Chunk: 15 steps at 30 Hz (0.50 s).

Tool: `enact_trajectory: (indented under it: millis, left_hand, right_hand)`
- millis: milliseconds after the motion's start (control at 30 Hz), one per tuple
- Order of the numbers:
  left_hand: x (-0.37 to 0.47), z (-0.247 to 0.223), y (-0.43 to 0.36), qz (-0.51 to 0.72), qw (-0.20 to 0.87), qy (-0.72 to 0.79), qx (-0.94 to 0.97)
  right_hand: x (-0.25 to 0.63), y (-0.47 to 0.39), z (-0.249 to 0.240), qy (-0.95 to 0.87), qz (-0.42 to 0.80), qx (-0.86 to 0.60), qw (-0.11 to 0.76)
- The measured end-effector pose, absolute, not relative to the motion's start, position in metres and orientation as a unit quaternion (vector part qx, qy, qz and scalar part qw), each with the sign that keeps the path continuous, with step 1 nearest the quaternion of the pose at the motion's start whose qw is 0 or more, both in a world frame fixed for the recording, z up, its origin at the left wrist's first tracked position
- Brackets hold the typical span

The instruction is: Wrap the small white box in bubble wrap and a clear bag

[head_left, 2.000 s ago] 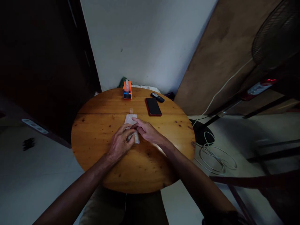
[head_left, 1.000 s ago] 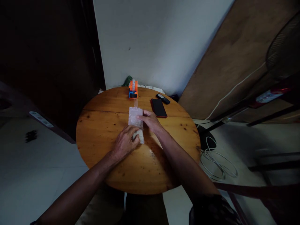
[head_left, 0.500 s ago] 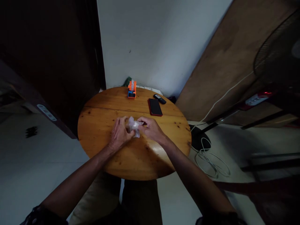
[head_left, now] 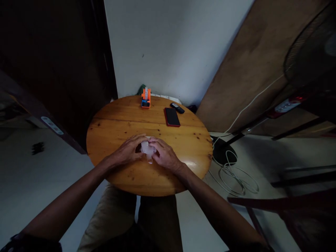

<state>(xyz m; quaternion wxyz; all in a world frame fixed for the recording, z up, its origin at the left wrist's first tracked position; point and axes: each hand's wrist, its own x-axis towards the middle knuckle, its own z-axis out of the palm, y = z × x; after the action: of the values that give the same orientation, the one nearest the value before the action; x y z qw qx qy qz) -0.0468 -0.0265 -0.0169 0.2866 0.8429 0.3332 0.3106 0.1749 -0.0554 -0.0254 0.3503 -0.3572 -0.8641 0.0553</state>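
Likely home room: 1 wooden table (head_left: 186, 150), 1 standing fan (head_left: 308, 50), pale wall (head_left: 170, 45).

My left hand (head_left: 128, 149) and right hand (head_left: 166, 154) meet at the near half of the round wooden tabletop (head_left: 189, 147). My fingers curl around a small translucent bundle (head_left: 147, 147), left and right sides both gripped; a clear strip (head_left: 149, 159) juts from it toward me. Far edge, left of centre: orange-and-blue tape dispenser (head_left: 146, 98). To its right, a red-edged dark phone (head_left: 172, 117), with a small black handset (head_left: 177, 107) just beyond. Right, on the floor: looped pale cable (head_left: 237, 180).
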Motion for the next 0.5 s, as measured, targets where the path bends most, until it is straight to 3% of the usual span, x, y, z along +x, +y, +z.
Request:
enact_trajectory:
  millis: [167,333,500]
  left_hand:
    - [-0.032,-0.033,-0.021,0.374,0.252,0.334,0.828]
    - [-0.027,-0.023,-0.018,0.387,0.319,0.369,0.782]
    - [-0.029,0.000,-0.024,0.297,0.450,0.426,0.727]
  right_hand:
    - [0.173,-0.048,-0.027,-0.865,0.045,-0.365,0.343]
    - [0.172,-0.046,-0.013,-0.843,0.112,-0.375,0.369]
    - [0.176,-0.040,0.001,-0.769,0.324,-0.408,0.370]
